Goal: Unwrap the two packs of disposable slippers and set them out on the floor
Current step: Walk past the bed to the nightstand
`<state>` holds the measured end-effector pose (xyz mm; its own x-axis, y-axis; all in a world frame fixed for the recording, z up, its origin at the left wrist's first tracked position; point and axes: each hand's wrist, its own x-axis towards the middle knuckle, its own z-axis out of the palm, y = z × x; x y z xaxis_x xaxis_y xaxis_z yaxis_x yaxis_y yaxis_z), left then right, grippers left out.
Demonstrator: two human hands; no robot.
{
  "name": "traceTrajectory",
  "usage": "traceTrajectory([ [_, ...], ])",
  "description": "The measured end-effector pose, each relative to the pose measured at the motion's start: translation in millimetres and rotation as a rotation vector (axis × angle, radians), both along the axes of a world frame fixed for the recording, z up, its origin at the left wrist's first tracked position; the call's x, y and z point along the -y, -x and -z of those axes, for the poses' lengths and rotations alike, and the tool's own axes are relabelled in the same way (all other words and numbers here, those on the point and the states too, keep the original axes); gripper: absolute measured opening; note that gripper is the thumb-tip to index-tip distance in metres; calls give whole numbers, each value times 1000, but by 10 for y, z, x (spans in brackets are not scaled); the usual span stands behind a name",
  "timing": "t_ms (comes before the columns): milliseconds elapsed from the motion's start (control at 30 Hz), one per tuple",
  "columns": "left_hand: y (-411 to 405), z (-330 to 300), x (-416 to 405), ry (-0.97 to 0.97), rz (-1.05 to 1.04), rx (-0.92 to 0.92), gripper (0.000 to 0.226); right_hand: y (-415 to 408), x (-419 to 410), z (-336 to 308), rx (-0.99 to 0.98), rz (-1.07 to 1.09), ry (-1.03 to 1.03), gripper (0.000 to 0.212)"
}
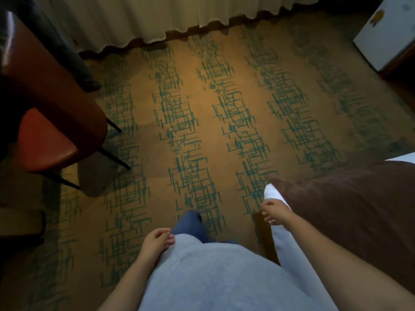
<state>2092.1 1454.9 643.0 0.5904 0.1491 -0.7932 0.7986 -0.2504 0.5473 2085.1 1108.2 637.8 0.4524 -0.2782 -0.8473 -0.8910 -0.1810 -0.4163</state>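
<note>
No slipper pack shows in the head view. My left hand [157,240] hangs beside my light shirt at the lower middle, fingers curled in with nothing in them. My right hand [275,212] is out to the right, over the white corner of the bed sheet [270,191]. Its fingers are loosely bent and apart, and nothing shows in them. One blue-trousered leg [188,225] is stepped forward onto the patterned carpet [202,122].
An orange chair [51,122] with thin black legs stands at the left. A bed with a brown cover [348,209] fills the right. Pale curtains [157,16] hang along the far wall. A white cabinet [388,34] sits at the top right.
</note>
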Motion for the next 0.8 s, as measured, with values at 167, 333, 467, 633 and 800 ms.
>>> traceTrajectory([
  [167,-1021,149,338,36,125,-48,12,-605,348,134,-1,136,-4,22],
  [333,-2407,75,763,66,250,-45,15,-1128,549,176,-36,308,-8,24],
  [467,-3401,-83,1078,0,478,-108,19,-1483,550,131,-48,436,21,23],
  [633,-4511,-211,1799,-100,669,-54,23,-1862,571,205,-84,478,106,23],
  [800,-5010,-185,2676,-25,733,-64,20,-2061,871,254,-136,571,116,18],
])
